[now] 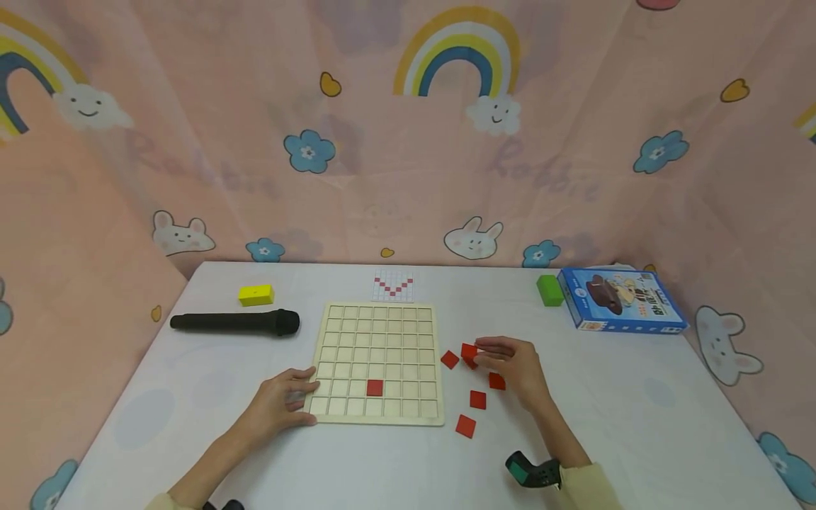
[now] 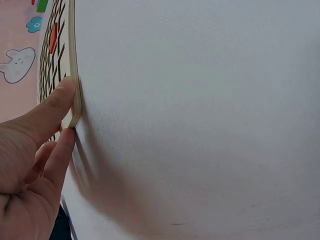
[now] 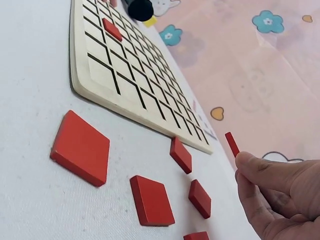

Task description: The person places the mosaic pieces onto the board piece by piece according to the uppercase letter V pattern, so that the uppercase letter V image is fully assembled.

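A square cream grid board (image 1: 440, 368) lies on the table with one red tile (image 1: 375, 388) in a cell of its lower half. My left hand (image 1: 283, 401) holds the board by its near left corner, thumb and fingers on the rim. To the right of the board, my right hand (image 1: 515, 368) pinches a red square tile (image 3: 232, 144) between thumb and fingertips, raised above the table. Below and around that hand lie several loose red tiles (image 1: 478, 399), one of them partly covered by the held tile in the head view.
Behind the board lies a small pattern card (image 1: 393, 286) with red squares in a V. A black microphone (image 1: 232, 323) and a yellow block (image 1: 256, 295) sit at the left. At the back right are a green block (image 1: 550, 290) and a blue box (image 1: 625, 301).
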Available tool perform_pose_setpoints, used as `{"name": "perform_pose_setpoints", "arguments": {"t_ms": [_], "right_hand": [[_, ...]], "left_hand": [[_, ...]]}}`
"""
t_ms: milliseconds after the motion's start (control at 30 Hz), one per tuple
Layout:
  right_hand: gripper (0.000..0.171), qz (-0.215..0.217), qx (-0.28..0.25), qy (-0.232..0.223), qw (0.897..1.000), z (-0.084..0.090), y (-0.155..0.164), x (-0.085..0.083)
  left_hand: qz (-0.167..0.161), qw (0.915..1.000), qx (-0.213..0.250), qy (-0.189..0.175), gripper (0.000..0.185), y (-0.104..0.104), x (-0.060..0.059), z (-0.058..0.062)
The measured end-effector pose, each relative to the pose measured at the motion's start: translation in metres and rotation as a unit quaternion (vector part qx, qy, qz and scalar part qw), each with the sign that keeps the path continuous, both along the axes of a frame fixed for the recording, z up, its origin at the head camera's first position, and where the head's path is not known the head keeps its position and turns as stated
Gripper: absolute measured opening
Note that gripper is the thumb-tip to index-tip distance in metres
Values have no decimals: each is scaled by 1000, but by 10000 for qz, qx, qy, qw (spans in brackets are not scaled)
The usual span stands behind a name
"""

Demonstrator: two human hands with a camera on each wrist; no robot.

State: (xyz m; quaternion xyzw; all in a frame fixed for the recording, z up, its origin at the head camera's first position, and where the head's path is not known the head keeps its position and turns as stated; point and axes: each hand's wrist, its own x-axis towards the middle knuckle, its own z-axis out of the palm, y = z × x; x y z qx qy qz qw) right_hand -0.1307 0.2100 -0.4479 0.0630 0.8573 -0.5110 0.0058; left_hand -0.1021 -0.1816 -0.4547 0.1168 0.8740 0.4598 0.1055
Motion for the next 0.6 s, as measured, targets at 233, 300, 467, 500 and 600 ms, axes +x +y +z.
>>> {"name": "perform_pose_setpoints", "arguments": {"t_ms": [233, 300, 467, 500, 600], "right_hand": [[30, -77, -135, 72, 9999, -2, -18, 0], [31, -75, -185, 30, 9998, -1, -24, 0], [32, -9, -359, -66, 9993, 3, -37, -2], [32, 23, -376, -54, 9993, 4, -39, -1], [32, 81, -380, -29, 9992, 5, -46, -2]], "left_hand": [[100, 9999, -16, -54, 59, 1, 0, 0], [127, 9999, -36, -62, 59, 2, 0, 0], [157, 9998, -7, -100, 59, 2, 0, 1], [147, 9998, 4, -100, 59, 2, 0, 1], [149, 9998, 34, -92, 59, 2, 0, 1]]}}
